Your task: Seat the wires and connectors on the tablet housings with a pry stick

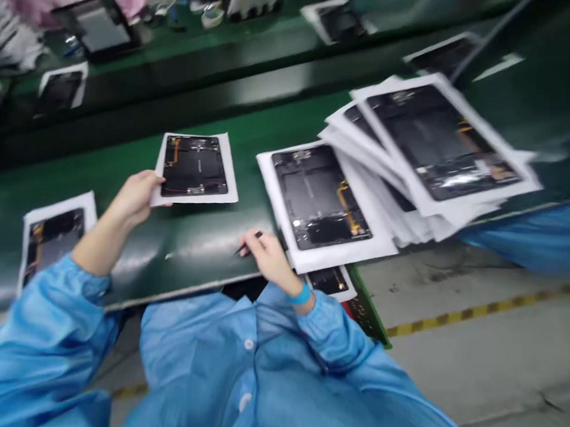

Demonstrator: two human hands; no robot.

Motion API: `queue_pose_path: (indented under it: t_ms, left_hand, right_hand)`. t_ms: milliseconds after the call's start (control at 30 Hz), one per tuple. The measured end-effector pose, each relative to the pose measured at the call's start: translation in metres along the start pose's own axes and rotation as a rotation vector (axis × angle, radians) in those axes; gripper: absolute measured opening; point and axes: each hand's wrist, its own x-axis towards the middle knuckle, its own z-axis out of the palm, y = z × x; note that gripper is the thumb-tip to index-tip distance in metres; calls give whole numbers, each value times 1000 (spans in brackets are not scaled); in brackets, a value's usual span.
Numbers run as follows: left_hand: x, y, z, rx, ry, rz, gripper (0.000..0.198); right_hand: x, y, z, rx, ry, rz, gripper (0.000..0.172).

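The left hand (pixel 135 199) pinches the edge of a white paper sheet with a flat black tablet panel on it (pixel 194 167) — the sheet lies on a long green work table (pixel 187 250). The right hand (pixel 268 257) is closed on a thin black pen-like tool (pixel 251 242) — just beside a messy pile of white sheets with black panels (pixel 387 168).

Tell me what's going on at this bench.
A person in a blue button-front smock is working at a green bench. Their left hand grips the edge of a white paper sheet bearing a dark tablet panel, and their right hand pinches a thin dark pen-like tool. To the right, a loose fanned pile of similar sheets with panels lies on the bench.
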Motion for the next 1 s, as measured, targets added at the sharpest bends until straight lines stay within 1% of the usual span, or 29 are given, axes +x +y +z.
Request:
queue_pose_path:
  t_ms: [100, 167, 233, 267, 367, 400, 433, 500, 600, 700, 767, 833, 1000]
  left_hand:
    - [-87, -59, -7, 28, 76, -143, 38]
    - [-132, -87, -7, 53, 103, -173, 34]
    - [-165, -104, -7, 103, 116, -161, 30]
    - [-178, -109, -9, 144, 121, -138, 35]
    - [-205, -114, -16, 334, 186, -11, 62]
    - [-211, -114, -17, 409, 218, 44, 66]
    - [-216, -113, -17, 480, 244, 103, 67]
    - [-223, -114, -10, 594, 248, 228, 60]
    - [-224, -117, 13, 689, 148, 418, 46]
    - [-219, -124, 37, 728, 66, 566, 34]
    - [-215, -129, 48, 739, 48, 627, 29]
    - [-213, -133, 55, 743, 54, 664, 27]
    - [-216, -133, 60, 737, 112, 684, 24]
  right_hand:
    - [0, 12, 4, 74, 63, 24, 66]
    - [0, 20, 7, 98, 111, 21, 67]
    - [-1, 24, 10, 97, 142, 6, 68]
    - [-2, 24, 11, 88, 148, -3, 69]
    - [-5, 19, 13, 34, 132, -32, 68]
    - [-5, 16, 14, -1, 105, -46, 67]
    - [-5, 13, 15, -36, 72, -58, 65]
    - [-2, 9, 19, -112, -7, -81, 63]
    - [7, 6, 25, -227, -106, -117, 62]
    - [16, 6, 29, -331, -174, -152, 60]
    - [17, 6, 29, -361, -184, -160, 58]
    - [15, 6, 27, -382, -183, -167, 57]
    - [2, 8, 20, -413, -211, -165, 51]
